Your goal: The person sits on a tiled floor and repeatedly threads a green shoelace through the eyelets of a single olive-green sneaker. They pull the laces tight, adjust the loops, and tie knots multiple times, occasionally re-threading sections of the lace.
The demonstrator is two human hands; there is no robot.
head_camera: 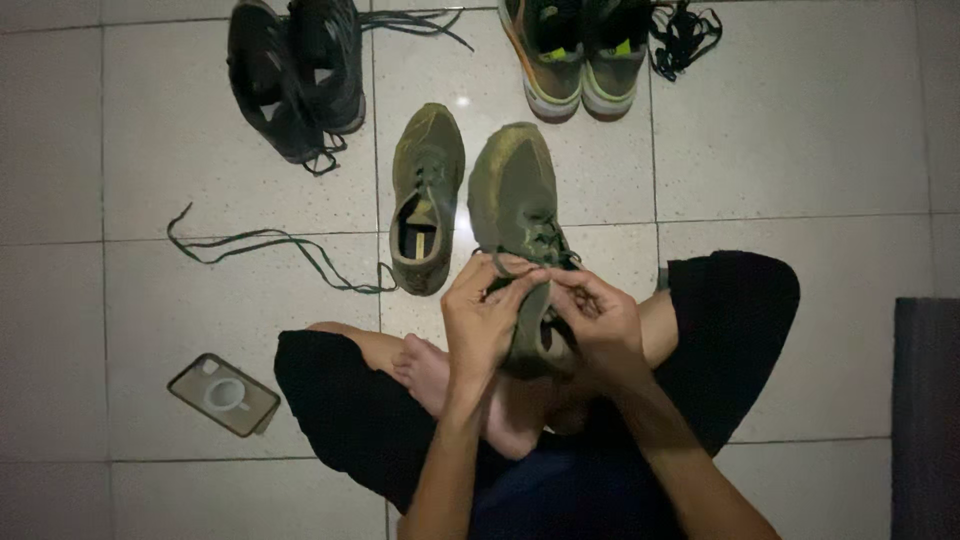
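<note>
I sit cross-legged on a tiled floor and hold an olive-green shoe over my lap, toe pointing away. My left hand grips its left side and pinches the dark lace near the eyelets. My right hand holds the shoe's right side, fingers also on the lace. The matching olive shoe lies on the floor just left of it, with no lace visible in it. A loose dark green lace trails across the tiles to the left.
A pair of black shoes stands at the back left, a pair of green-and-orange shoes with a black lace bundle at the back. A phone lies face down at my left knee. A dark mat sits at right.
</note>
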